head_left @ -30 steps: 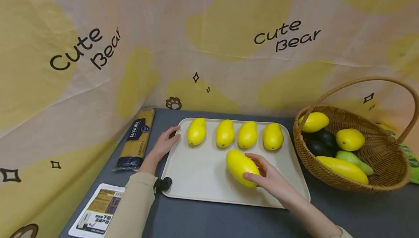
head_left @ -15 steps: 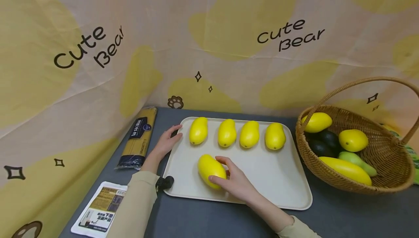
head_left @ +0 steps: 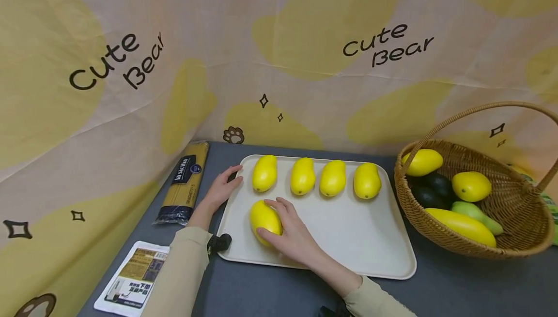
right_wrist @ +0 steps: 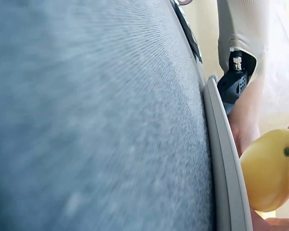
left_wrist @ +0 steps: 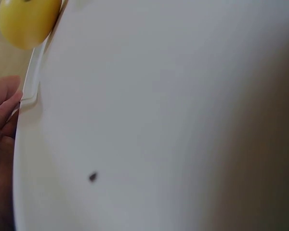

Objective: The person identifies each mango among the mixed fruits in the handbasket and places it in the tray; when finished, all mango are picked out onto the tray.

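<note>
A yellow mango (head_left: 263, 221) is in my right hand (head_left: 293, 232), over the left front part of the cream tray (head_left: 340, 239). My thumb and fingers curve round its right side; the right wrist view shows the same mango (right_wrist: 269, 168) close over the tray rim (right_wrist: 226, 159). Along the back of the tray lies a row of several more mangoes (head_left: 302, 176), the leftmost mango (head_left: 264, 173) standing a little apart from the others. My left hand (head_left: 221, 188) rests with its fingertips at the tray's left rim, its fingers (left_wrist: 5, 89) just outside the edge in the left wrist view.
At right stands a wicker basket (head_left: 519, 210) with a tall handle, holding yellow and green fruit and dark ones. A spaghetti pack (head_left: 183, 184) lies left of the tray, and a white printed pouch (head_left: 131, 278) near the left front table edge. A patterned cloth (head_left: 305, 55) hangs behind.
My right hand has carried the mango leftward across the tray, from its middle to its left part below the leftmost mango. The left hand has stayed at the rim.
</note>
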A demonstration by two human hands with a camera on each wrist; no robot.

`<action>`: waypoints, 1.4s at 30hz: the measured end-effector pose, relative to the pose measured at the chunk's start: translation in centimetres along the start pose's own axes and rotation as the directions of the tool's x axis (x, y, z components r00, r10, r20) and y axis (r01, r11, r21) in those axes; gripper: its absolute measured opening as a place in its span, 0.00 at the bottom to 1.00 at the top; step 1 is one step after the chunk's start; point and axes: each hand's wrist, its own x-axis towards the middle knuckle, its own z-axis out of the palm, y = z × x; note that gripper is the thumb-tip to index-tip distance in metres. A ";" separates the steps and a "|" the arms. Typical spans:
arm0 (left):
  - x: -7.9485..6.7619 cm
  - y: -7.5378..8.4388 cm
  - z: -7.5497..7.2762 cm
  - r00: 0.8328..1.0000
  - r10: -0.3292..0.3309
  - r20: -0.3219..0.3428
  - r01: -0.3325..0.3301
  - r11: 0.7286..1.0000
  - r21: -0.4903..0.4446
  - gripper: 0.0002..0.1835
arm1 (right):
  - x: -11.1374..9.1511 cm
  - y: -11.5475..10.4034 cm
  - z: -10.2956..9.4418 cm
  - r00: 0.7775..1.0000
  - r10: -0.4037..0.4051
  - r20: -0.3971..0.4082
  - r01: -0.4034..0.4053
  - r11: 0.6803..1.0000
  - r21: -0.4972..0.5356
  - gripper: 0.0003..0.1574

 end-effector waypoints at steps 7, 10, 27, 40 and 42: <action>-0.1 0.1 0.0 1.000 -0.008 -0.006 0.008 1.000 0.015 0.27 | 0.4 -0.3 0.8 0.999 -0.049 0.009 0.050 0.987 -0.154 0.41; -0.1 0.0 0.0 1.000 -0.008 -0.003 0.008 1.000 0.014 0.27 | 0.3 -0.4 0.8 0.997 -0.064 0.034 0.070 0.977 -0.203 0.44; -0.1 0.0 -0.1 1.000 0.025 0.013 -0.025 1.000 0.001 0.27 | -0.6 0.0 0.5 0.988 -0.102 0.111 0.115 0.987 -0.116 0.51; 0.0 -0.2 0.0 0.999 0.040 0.003 -0.040 0.999 -0.026 0.26 | -0.6 1.6 1.2 0.984 -0.175 0.008 0.175 0.983 0.062 0.54; 0.0 -0.2 0.0 0.999 0.042 0.001 -0.042 0.999 -0.024 0.26 | -0.5 1.6 1.3 0.984 -0.177 0.008 0.176 0.982 0.068 0.54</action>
